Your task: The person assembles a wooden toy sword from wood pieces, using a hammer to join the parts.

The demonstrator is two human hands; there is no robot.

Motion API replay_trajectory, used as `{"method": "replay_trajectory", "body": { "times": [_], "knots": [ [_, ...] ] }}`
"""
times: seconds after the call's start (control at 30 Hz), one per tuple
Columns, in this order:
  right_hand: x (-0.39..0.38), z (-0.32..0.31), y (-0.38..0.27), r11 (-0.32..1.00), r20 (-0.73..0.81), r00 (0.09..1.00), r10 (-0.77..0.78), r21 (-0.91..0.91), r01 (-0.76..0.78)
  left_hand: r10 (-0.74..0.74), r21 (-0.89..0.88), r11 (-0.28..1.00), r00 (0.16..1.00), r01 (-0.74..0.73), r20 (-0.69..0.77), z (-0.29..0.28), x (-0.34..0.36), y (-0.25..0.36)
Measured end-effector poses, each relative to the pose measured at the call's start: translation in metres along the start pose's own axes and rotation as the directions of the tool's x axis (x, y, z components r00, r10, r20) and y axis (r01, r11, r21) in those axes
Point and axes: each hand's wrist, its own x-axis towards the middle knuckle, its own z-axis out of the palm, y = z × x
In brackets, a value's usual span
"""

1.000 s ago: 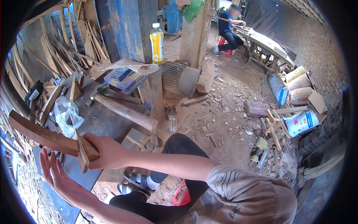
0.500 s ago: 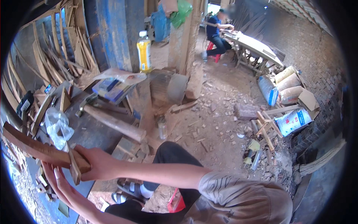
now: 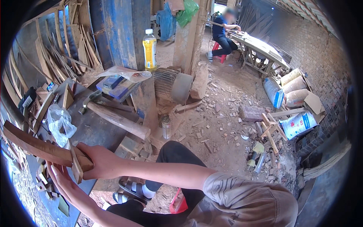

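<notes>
A thick curved piece of wood [image 3: 36,146] slants across the left side above the dark worktable. My right hand [image 3: 99,162] is closed round its near end. A thin flat wooden slat [image 3: 76,162] stands crosswise against the curved piece, beside my right fingers; how it is held is partly hidden. My left hand [image 3: 64,185] reaches up from below with long, stretched fingers. Its fingertips touch the underside of the curved piece and pass out of sight behind it. A crumpled clear plastic bag [image 3: 60,124] lies just beyond the wood.
On the dark worktable [image 3: 100,130] lie a hammer [image 3: 117,120] and small wood blocks [image 3: 45,185]. A yellow-labelled bottle [image 3: 149,51] stands beyond a purple box [image 3: 113,89]. Wood scraps litter the floor [image 3: 223,102]. Another person [image 3: 223,34] sits at a far bench [image 3: 261,49].
My view has shifted slightly. My left fingers lie closer together than before, while my right hand keeps its grip on the curved wood.
</notes>
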Motion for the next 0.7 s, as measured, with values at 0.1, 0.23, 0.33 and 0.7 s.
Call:
{"method": "replay_trajectory", "body": {
  "times": [0.1,0.23,0.33,0.7],
  "knots": [
    [0.0,-0.002,-0.007,1.0,0.01,1.0,0.016,0.007,-0.016,0.069,0.028,0.997,0.997,-0.07,0.039,0.0,-0.008,0.002],
    [0.001,0.005,-0.004,1.0,0.015,1.0,0.017,0.012,-0.017,0.137,0.073,0.987,0.988,-0.142,0.072,0.0,-0.023,0.011],
    [0.0,-0.004,-0.002,1.0,0.008,1.0,0.019,-0.025,-0.019,0.069,0.212,0.975,0.997,-0.064,-0.018,0.015,-0.033,0.02],
    [-0.001,-0.001,0.0,1.0,0.015,1.0,0.025,-0.017,-0.024,0.097,0.352,0.932,0.995,-0.081,-0.028,0.02,-0.036,0.026]
  ]
}}
